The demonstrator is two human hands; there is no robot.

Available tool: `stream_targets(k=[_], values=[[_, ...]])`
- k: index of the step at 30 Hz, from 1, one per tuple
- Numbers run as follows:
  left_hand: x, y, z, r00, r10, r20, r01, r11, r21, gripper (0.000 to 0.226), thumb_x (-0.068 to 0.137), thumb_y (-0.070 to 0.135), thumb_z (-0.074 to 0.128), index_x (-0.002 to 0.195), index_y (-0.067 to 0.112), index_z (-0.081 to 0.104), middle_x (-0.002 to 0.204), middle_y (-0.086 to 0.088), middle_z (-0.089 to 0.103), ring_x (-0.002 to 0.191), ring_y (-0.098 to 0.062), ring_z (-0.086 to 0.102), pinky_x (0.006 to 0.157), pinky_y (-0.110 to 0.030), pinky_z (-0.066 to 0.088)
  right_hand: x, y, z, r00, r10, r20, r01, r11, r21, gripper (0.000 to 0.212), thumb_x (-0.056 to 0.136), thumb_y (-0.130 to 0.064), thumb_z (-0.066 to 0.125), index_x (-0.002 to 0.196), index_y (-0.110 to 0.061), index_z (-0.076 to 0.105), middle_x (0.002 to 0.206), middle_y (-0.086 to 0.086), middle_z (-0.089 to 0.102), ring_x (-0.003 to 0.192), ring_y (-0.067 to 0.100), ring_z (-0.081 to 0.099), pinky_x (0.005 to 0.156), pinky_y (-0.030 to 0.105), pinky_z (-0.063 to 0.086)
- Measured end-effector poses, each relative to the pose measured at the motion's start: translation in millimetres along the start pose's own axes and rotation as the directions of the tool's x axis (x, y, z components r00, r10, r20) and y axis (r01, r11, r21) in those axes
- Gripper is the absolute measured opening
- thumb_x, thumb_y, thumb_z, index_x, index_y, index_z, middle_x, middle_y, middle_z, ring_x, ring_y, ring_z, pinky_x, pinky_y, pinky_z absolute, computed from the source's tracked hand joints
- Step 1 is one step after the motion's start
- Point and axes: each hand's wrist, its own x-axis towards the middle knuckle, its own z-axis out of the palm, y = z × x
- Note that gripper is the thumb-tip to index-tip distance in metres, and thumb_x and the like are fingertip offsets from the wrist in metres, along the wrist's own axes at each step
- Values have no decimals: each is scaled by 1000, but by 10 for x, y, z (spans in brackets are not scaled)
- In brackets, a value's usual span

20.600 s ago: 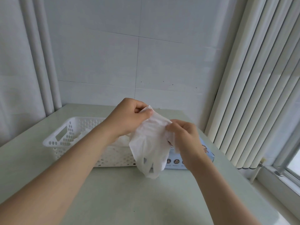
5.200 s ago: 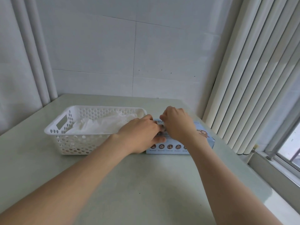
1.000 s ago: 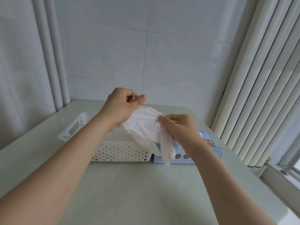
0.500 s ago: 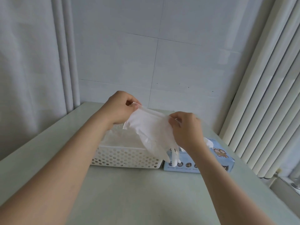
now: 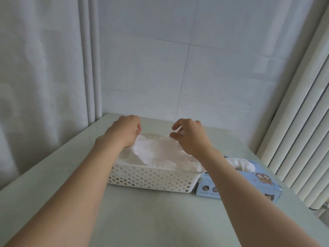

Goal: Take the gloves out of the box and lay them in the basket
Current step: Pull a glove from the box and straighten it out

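Note:
A white perforated basket (image 5: 151, 179) stands on the table, filled with a pile of thin white gloves. The top glove (image 5: 156, 151) lies spread over the pile. My left hand (image 5: 122, 133) hovers over the basket's far left part with curled fingers, and the glove's edge rises up to them. My right hand (image 5: 191, 138) hangs over the basket's right part, thumb and fingers apart and holding nothing. The light blue glove box (image 5: 267, 186) sits right of the basket, touching it. Another white glove (image 5: 240, 164) sticks out of its top slot.
The pale green table (image 5: 160, 220) runs toward me from the basket. A tiled wall stands close behind it, a white curtain (image 5: 44, 86) hangs at the left, and vertical blinds (image 5: 302, 122) run along the right edge.
Both hands moved forward and down from above the table's middle to over the basket. The glove they held stretched between them now lies on the pile, and my right hand has let go.

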Motion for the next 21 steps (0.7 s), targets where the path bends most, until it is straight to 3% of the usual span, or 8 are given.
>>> stream_targets(k=[3, 6, 9, 10, 12, 15, 18, 21], values=[[-52, -9, 20, 999, -30, 25, 27, 994, 105, 12, 105, 14, 55, 116, 19, 56, 118, -7, 56, 100, -28, 60, 88, -43, 54, 33, -27, 97, 997, -47, 65, 57, 986, -157, 26, 98, -25, 76, 122, -18, 70, 108, 6, 71, 97, 28, 69, 86, 42, 58], [-47, 13, 34, 999, 26, 27, -32, 967, 253, 19, 104, 11, 57, 120, 20, 54, 121, -6, 54, 110, -30, 55, 85, -42, 50, -7, -115, 67, 979, -177, 98, 202, 879, -432, 29, 101, -25, 71, 130, -23, 66, 124, 4, 61, 116, 28, 58, 94, 37, 45], [-37, 82, -28, 986, 117, 122, -140, 970, 201, 20, 103, 16, 62, 117, 30, 59, 120, 1, 47, 120, -25, 45, 90, -38, 44, -128, -275, -55, 947, -189, 260, 259, 929, -266, 37, 100, -50, 66, 130, -27, 69, 115, -4, 58, 120, 22, 57, 97, 39, 48], [-54, 116, -65, 972, 120, 204, -148, 980, 132, 19, 102, 24, 66, 119, 33, 61, 119, 3, 48, 118, -22, 47, 92, -37, 44, -164, -321, -90, 916, -129, 379, 224, 950, -217, 51, 96, -63, 64, 134, -29, 67, 116, -6, 57, 123, 20, 56, 101, 42, 48], [-96, 170, -116, 913, 98, 395, -133, 989, 64, 31, 98, 46, 70, 127, 41, 61, 121, 8, 51, 112, -18, 55, 96, -36, 46, -223, -365, -125, 818, 36, 574, 160, 944, -287, 76, 87, -80, 60, 149, -36, 54, 132, -7, 57, 131, 19, 52, 110, 45, 45], [-148, 197, -105, 828, 7, 561, -118, 980, 161, 62, 82, 70, 75, 137, 53, 53, 134, 13, 53, 113, -21, 65, 100, -41, 55, -248, -323, -79, 745, 110, 658, 246, 871, -425, 76, 93, -72, 60, 157, -34, 45, 149, -9, 53, 131, 21, 55, 107, 38, 45], [-150, 224, -22, 814, -64, 577, -145, 940, 308, 69, 87, 61, 76, 148, 47, 48, 149, 9, 51, 125, -23, 60, 104, -43, 54, -247, -271, -10, 755, 84, 650, 224, 899, -377, 63, 99, -55, 65, 154, -28, 50, 149, -6, 54, 129, 22, 56, 103, 34, 45], [-121, 243, 46, 828, -95, 552, -121, 932, 342, 64, 88, 56, 77, 146, 49, 50, 151, 9, 52, 127, -24, 59, 105, -46, 53, -260, -215, 11, 776, 69, 626, 179, 929, -323, 63, 95, -54, 71, 150, -28, 53, 143, -6, 56, 121, 19, 56, 103, 34, 46]])
